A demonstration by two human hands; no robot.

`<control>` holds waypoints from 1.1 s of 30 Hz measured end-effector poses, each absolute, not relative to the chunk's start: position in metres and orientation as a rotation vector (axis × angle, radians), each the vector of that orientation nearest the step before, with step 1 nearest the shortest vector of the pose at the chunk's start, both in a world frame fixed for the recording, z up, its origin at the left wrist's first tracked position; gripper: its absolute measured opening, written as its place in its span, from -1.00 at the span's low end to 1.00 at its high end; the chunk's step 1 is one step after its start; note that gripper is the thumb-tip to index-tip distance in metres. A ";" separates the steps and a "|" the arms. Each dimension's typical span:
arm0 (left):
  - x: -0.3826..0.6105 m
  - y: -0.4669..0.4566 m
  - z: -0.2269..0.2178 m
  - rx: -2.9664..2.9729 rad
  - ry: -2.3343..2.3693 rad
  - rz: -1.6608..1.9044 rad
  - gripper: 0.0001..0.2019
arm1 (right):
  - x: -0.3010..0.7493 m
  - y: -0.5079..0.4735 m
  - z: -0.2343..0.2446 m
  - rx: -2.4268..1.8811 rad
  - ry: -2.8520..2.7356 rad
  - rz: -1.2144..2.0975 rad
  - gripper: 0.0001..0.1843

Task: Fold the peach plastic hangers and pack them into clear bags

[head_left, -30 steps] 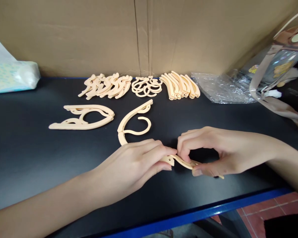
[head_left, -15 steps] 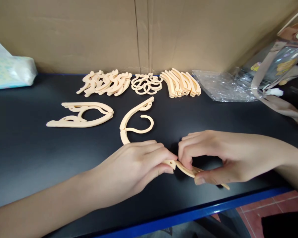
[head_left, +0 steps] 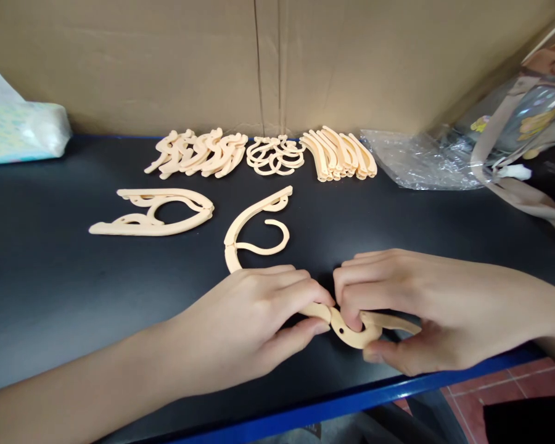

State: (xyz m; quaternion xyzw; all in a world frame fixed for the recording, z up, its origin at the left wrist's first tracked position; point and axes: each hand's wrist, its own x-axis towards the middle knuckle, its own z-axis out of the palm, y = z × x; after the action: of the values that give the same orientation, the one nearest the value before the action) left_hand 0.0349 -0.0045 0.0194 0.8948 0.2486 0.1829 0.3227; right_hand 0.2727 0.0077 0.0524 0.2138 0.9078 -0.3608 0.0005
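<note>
My left hand (head_left: 268, 314) pinches a cream plastic hanger arm (head_left: 318, 311), most of it hidden under my fingers. Between the fingers and thumb of my right hand (head_left: 398, 308) is a wavy hanger arm piece (head_left: 349, 333) with a small round hole, its flat side turned up. The two pieces meet end to end. Just beyond my left hand lies a folding hanger (head_left: 245, 225) with its hook (head_left: 277, 246) out; its near part is hidden by that hand. Farther left, a folded hanger (head_left: 166, 231) rests on the black table.
Along the back lie a pile of wavy pieces (head_left: 198, 154), loose hooks (head_left: 275, 157) and a stack of slim arms (head_left: 337, 154). A clear plastic bag (head_left: 411, 163) and a strapped bag (head_left: 513, 117) are at right. A wrapped package (head_left: 28, 132) sits at left, with cardboard (head_left: 166, 68) behind.
My right hand has turned the wavy piece so its broad side and hole face up, and has shifted slightly nearer me. My left hand keeps its grip, its piece rolled slightly.
</note>
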 end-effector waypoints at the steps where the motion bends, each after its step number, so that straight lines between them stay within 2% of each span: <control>1: 0.035 -0.004 0.019 2.378 0.636 0.476 -0.87 | 0.273 0.008 0.052 0.673 2.856 -1.132 -0.87; 5: 0.033 -0.003 0.017 2.528 0.685 0.565 -0.84 | 0.274 0.010 0.052 0.679 2.863 -1.124 -0.91; 8: 0.029 0.001 0.014 2.627 0.998 0.719 -0.79 | 0.276 0.012 0.053 0.709 2.872 -1.081 -0.92; 11: 0.025 0.008 0.011 2.584 1.328 0.780 -0.64 | 0.280 0.016 0.054 0.759 2.871 -1.010 -0.87; 14: 0.022 0.015 0.007 2.483 1.378 0.772 -0.50 | 0.284 0.021 0.054 0.750 2.924 -0.883 -0.84; 20: 0.021 0.017 0.007 2.514 1.395 0.698 -0.62 | 0.283 0.026 0.051 0.672 2.994 -0.817 -0.77; 25: 0.023 0.014 0.010 2.641 1.420 0.675 -0.60 | 0.275 0.019 0.044 0.875 3.067 -0.757 -0.81; 29: 0.025 0.011 0.011 2.756 1.424 0.626 -0.71 | 0.268 0.010 0.042 0.858 3.128 -0.575 -0.59; 33: 0.023 0.012 0.014 2.803 1.401 0.582 -0.72 | 0.267 0.004 0.045 0.756 3.080 -0.649 -0.79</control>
State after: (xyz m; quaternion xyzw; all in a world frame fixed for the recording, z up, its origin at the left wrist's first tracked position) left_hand 0.0229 0.0118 0.0141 0.8793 0.4394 0.1825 -0.0228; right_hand 0.2671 0.0039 0.0448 0.2333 0.9504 -0.2001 -0.0478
